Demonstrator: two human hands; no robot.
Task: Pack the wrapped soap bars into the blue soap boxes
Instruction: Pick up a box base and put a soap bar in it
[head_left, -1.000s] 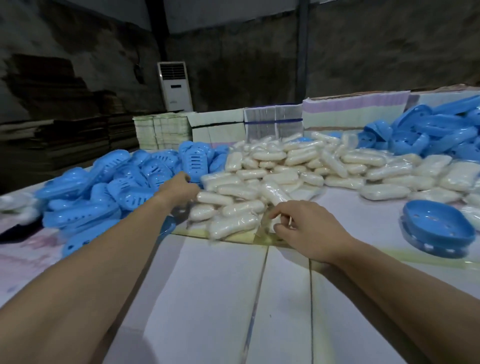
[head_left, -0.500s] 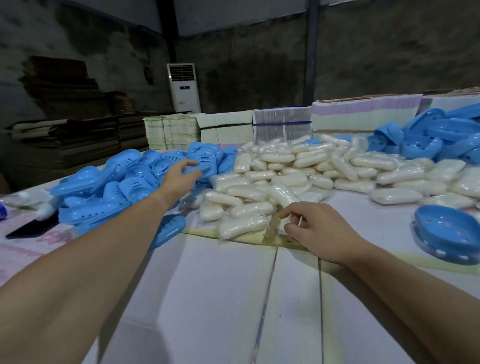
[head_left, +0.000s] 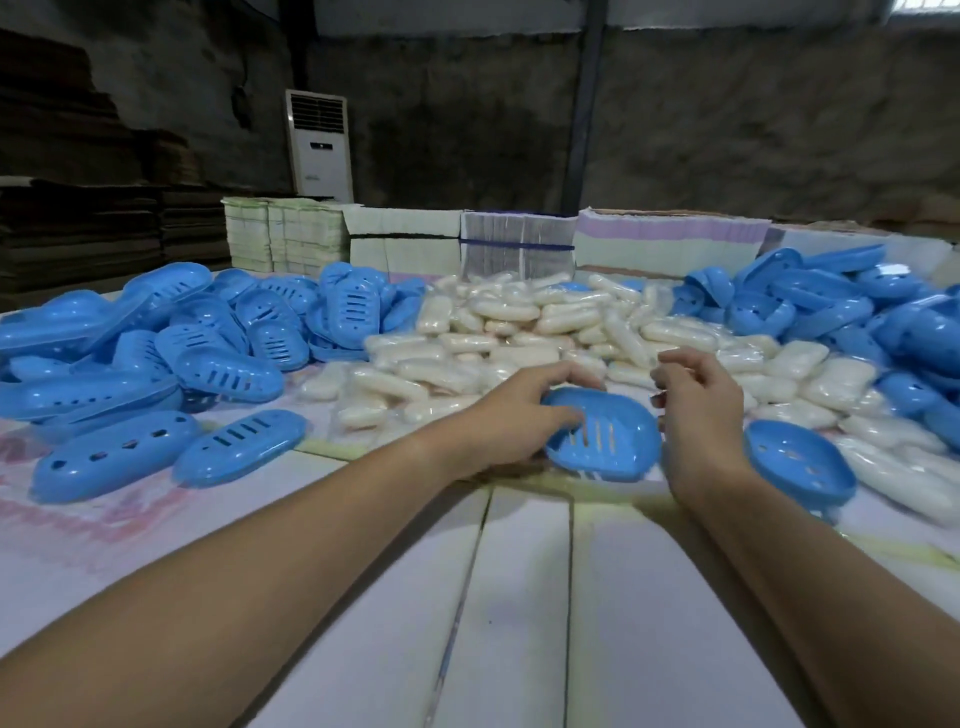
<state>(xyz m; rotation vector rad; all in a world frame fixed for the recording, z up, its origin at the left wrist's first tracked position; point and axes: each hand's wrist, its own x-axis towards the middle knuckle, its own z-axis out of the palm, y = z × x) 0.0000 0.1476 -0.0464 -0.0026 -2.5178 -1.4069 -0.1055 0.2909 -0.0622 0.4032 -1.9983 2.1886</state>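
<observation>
My left hand (head_left: 511, 418) holds a blue slotted soap box half (head_left: 605, 441) by its left end, hollow side up, just above the table in front of the soap pile. My right hand (head_left: 698, 402) hovers at that half's right edge, fingers curled and apart, with nothing seen in it. A big heap of white wrapped soap bars (head_left: 519, 332) fills the middle of the table behind both hands. Another blue box half (head_left: 800, 462) lies open side up to the right of my right wrist.
Piles of blue slotted box halves (head_left: 171, 343) cover the left side, and more blue halves (head_left: 831, 301) are heaped at the right. Stacks of flat cartons (head_left: 519, 244) line the far edge. A white standing air cooler (head_left: 318, 145) is behind them. White boards (head_left: 519, 597) form the near table surface.
My left hand came from the left blue pile to the centre carrying a box half. My right hand lifted off the table's edge by the soap and moved right beside the half.
</observation>
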